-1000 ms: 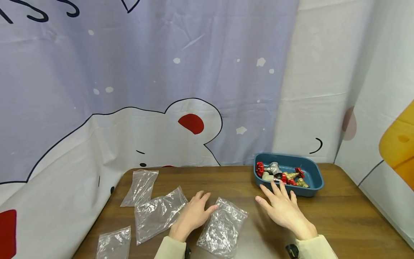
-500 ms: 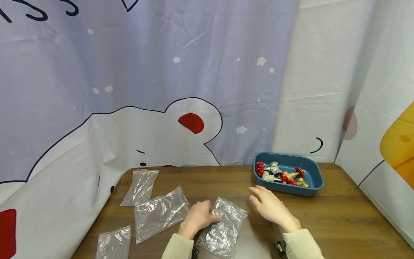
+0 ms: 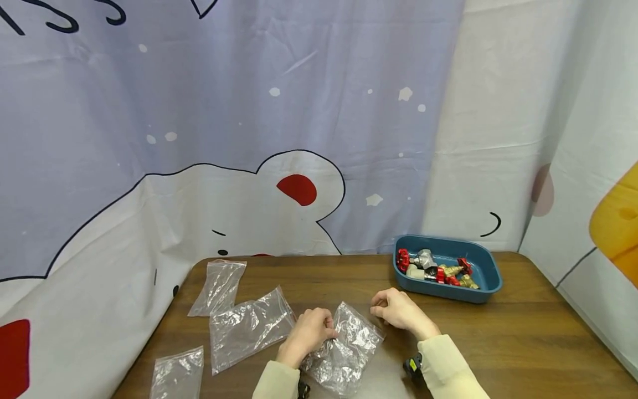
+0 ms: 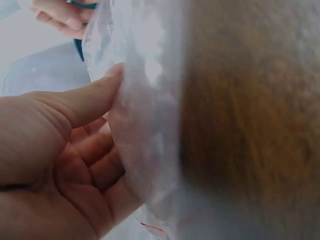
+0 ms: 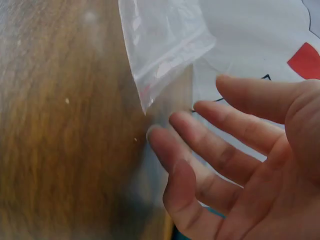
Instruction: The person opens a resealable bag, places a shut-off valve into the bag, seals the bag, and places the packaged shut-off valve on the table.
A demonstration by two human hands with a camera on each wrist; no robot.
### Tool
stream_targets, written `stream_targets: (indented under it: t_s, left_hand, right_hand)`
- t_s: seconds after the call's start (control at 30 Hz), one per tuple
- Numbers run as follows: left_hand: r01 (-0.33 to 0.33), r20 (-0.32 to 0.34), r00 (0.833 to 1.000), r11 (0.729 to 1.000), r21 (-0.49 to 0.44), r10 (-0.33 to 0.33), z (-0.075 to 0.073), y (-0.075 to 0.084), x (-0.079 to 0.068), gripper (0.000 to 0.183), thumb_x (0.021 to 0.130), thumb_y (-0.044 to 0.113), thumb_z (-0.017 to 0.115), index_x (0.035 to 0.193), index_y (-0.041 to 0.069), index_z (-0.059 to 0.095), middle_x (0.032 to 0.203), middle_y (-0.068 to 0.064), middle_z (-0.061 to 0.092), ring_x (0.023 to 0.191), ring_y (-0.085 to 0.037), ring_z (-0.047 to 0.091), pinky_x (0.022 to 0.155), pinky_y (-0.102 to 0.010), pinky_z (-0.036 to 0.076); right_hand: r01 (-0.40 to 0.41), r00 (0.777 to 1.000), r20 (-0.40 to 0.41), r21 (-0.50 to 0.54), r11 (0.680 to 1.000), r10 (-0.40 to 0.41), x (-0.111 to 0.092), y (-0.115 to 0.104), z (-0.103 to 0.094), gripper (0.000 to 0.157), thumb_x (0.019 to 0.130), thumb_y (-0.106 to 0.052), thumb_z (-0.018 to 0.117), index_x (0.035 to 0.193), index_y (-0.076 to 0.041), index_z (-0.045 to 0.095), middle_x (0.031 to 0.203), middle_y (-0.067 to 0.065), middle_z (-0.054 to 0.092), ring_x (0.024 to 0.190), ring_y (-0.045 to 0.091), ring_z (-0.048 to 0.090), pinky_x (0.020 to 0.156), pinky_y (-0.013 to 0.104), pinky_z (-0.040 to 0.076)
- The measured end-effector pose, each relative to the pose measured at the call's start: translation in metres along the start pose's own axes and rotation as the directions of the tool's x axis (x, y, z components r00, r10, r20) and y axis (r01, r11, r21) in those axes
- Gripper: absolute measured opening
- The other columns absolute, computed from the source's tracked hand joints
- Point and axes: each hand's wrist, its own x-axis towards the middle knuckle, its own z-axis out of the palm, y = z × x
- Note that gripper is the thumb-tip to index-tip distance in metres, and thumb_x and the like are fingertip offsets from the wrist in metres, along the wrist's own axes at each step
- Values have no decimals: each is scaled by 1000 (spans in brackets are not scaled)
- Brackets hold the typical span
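A clear zip-lock bag (image 3: pixel 355 344), crinkled and shiny, lies at the front middle of the wooden table. My left hand (image 3: pixel 310 333) pinches its left edge between thumb and fingers; in the left wrist view the plastic (image 4: pixel 150 115) rises from the fingertips and covers much of the picture. To the right of the bag's upper corner is my right hand (image 3: pixel 401 311), its fingers loosely curved and holding nothing. The right wrist view shows those fingers (image 5: pixel 217 145) apart from the bag's pointed corner (image 5: pixel 165 55).
Three more clear bags lie to the left: a far one (image 3: pixel 217 288), a larger one (image 3: pixel 249 332) and a near one (image 3: pixel 178 372). At the back right stands a blue tray (image 3: pixel 448 291) with several red-handled valves (image 3: pixel 452 270) and fittings. A printed curtain (image 3: pixel 379 138) hangs behind the table.
My left hand has come down onto the bag and now pinches its edge, bunching the plastic. My right hand has moved left from the tray toward the bag, its fingers more curved.
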Motion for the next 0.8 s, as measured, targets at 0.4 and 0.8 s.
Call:
stream_targets:
  t_s: [0.4, 0.8]
  left_hand:
    - [-55, 5, 998, 977, -208, 58, -8, 0, 8, 15, 85, 9, 75, 80, 9, 60, 66, 4, 61, 52, -6, 52, 52, -22, 44]
    - [-44, -61, 998, 974, -221, 31, -18, 7, 14, 14, 88, 19, 74, 88, 11, 63, 74, 4, 66, 58, -6, 57, 52, -24, 47]
  right_hand:
    - [-74, 992, 114, 231, 970, 49, 7, 4, -1, 13, 92, -9, 66, 96, 1, 72, 63, 2, 59, 47, 9, 47, 41, 22, 35]
    - [-19, 994, 111, 314, 949, -17, 7, -9, -6, 11, 89, -3, 64, 83, 5, 69, 57, -4, 51, 45, 5, 41, 41, 19, 32]
